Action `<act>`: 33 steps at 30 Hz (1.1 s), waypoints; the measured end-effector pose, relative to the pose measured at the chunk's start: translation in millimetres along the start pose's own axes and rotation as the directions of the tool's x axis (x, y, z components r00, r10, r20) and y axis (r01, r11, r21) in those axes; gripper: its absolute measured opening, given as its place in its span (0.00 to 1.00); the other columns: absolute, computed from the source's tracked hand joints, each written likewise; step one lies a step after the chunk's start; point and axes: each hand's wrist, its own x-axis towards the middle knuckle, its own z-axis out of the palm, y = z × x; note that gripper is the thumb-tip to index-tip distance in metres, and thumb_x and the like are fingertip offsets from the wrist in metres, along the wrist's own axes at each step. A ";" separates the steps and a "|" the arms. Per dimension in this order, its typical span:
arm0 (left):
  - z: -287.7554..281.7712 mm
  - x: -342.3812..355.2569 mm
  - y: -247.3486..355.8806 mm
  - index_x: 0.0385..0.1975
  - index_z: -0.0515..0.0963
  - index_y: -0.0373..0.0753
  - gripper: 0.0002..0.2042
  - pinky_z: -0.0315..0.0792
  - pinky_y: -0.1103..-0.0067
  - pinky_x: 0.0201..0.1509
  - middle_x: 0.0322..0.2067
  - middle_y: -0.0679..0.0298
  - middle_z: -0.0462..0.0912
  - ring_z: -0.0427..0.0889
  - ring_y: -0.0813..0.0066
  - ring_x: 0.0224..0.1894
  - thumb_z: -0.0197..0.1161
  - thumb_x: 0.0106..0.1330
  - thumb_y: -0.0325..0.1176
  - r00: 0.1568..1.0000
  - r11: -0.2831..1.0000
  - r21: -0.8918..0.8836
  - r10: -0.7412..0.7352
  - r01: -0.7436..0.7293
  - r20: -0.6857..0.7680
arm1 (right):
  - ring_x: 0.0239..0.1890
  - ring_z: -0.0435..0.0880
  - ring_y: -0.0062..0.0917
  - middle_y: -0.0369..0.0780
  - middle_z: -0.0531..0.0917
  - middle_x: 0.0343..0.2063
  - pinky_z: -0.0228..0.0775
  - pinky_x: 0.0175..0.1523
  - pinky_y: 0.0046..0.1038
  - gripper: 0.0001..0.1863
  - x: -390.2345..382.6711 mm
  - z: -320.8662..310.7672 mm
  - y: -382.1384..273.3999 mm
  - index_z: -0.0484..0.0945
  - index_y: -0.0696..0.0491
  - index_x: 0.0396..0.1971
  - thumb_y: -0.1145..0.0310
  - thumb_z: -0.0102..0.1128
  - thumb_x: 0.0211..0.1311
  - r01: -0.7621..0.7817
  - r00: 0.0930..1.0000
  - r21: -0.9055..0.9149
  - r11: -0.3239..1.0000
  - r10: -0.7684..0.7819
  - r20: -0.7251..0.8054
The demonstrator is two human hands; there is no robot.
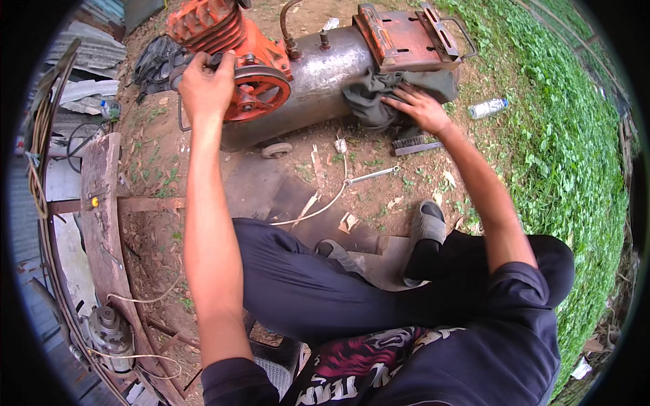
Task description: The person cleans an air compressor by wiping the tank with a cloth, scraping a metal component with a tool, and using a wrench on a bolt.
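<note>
An air compressor with an orange finned pump [210,30] and a bare, worn metal tank [332,64] lies in front of me. At the far left, my left hand [206,84] is closed around a dark part beside the pump, just left of the orange flywheel pulley [261,95]. What exactly its fingers grip is partly hidden. Toward the tank's right end, my right hand [421,108] lies flat with fingers spread on a crumpled dark grey cloth [372,101], pressing it against the tank. The cloth hangs below an orange mounting plate [413,40] on top of the tank.
A wire brush [416,145], an open-end wrench [372,176] and a pale cord [325,206] lie on the ground below the tank. To the right, a plastic bottle [487,108] rests by the grass. At left stand a wooden plank [101,203] and a grey motor-like part [112,338].
</note>
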 end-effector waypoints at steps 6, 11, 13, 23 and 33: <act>0.2 1.0 -4.8 0.20 0.73 0.32 0.22 0.69 0.69 0.29 0.13 0.56 0.74 0.71 0.67 0.18 0.67 0.54 0.49 0.999 1.000 0.025 -0.006 0.008 -0.051 | 0.64 0.70 0.35 0.40 0.65 0.67 0.62 0.69 0.35 0.31 -14.3 -106.8 79.6 0.67 0.40 0.65 0.73 0.49 0.59 0.322 0.904 -0.186 0.928 -0.243 0.351; -1.4 4.3 -11.5 0.21 0.74 0.32 0.22 0.66 0.70 0.27 0.12 0.57 0.72 0.69 0.68 0.17 0.68 0.54 0.50 1.000 1.000 0.021 0.021 -0.021 -0.016 | 0.59 0.75 0.37 0.43 0.74 0.58 0.67 0.63 0.35 0.26 -50.0 -142.7 91.2 0.74 0.44 0.58 0.74 0.51 0.57 0.082 0.835 -0.260 0.962 0.076 0.545; -4.3 4.1 -13.0 0.22 0.74 0.32 0.22 0.66 0.70 0.27 0.12 0.58 0.72 0.69 0.69 0.17 0.67 0.54 0.49 0.999 0.999 0.029 0.035 -0.035 -0.004 | 0.55 0.79 0.37 0.42 0.79 0.53 0.72 0.58 0.35 0.23 -63.0 -134.1 84.0 0.77 0.44 0.55 0.74 0.51 0.59 -0.006 0.666 -0.296 0.955 0.225 0.711; 6.6 7.6 -29.4 0.29 0.77 0.34 0.20 0.65 0.76 0.30 0.16 0.62 0.74 0.69 0.76 0.21 0.66 0.60 0.49 0.997 0.994 -0.082 0.075 -0.074 0.015 | 0.51 0.81 0.36 0.41 0.81 0.49 0.74 0.56 0.39 0.25 -144.5 -57.4 48.2 0.75 0.40 0.57 0.70 0.60 0.58 -0.216 0.501 0.008 0.976 0.103 0.859; -10.6 23.2 -32.4 0.31 0.78 0.31 0.22 0.68 0.74 0.38 0.25 0.59 0.78 0.73 0.71 0.30 0.63 0.64 0.49 0.979 0.979 0.143 0.122 -0.145 0.161 | 0.45 0.81 0.44 0.48 0.83 0.39 0.74 0.53 0.42 0.19 -141.6 0.3 70.3 0.78 0.52 0.47 0.56 0.57 0.63 -0.301 0.870 0.526 0.795 0.004 0.493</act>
